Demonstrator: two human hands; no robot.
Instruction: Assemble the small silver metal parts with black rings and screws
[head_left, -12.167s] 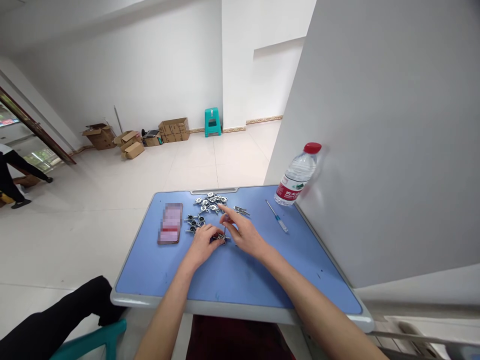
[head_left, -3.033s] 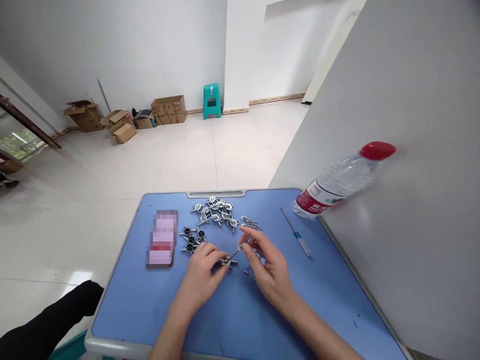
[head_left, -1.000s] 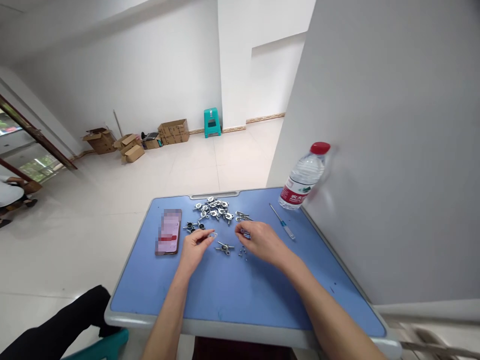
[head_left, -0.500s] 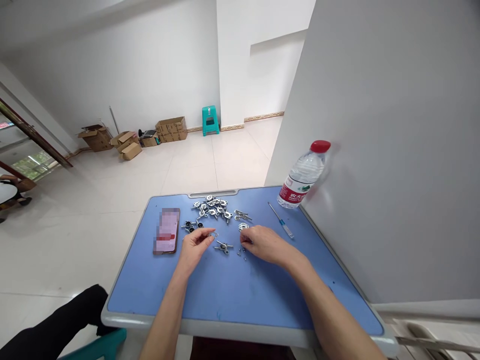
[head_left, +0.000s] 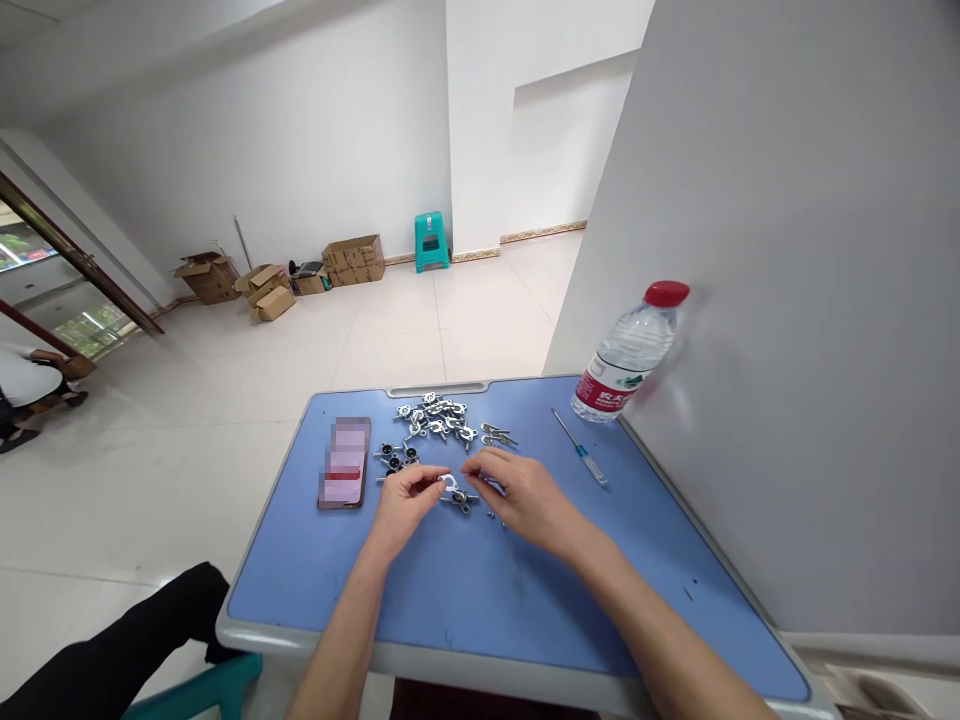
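Note:
On the blue table [head_left: 480, 590], my left hand [head_left: 403, 502] pinches a small metal ring [head_left: 448, 483] between thumb and forefinger. My right hand [head_left: 519, 492] reaches in from the right, its fingertips meeting the same small part. Just below the fingers lies a small metal winged fitting [head_left: 459, 499]. A few tiny screws [head_left: 495, 516] lie partly hidden under my right hand.
A pile of silver fittings [head_left: 439, 418] and several black-centred ones [head_left: 394, 455] lie at the far edge. A phone [head_left: 345, 476] lies left, a small screwdriver [head_left: 579, 458] and a water bottle [head_left: 627, 355] right by a grey wall. A person's dark leg [head_left: 97, 655] is at lower left.
My right hand has moved left from the loose screws to meet my left hand over the winged fitting. The view has shifted slightly.

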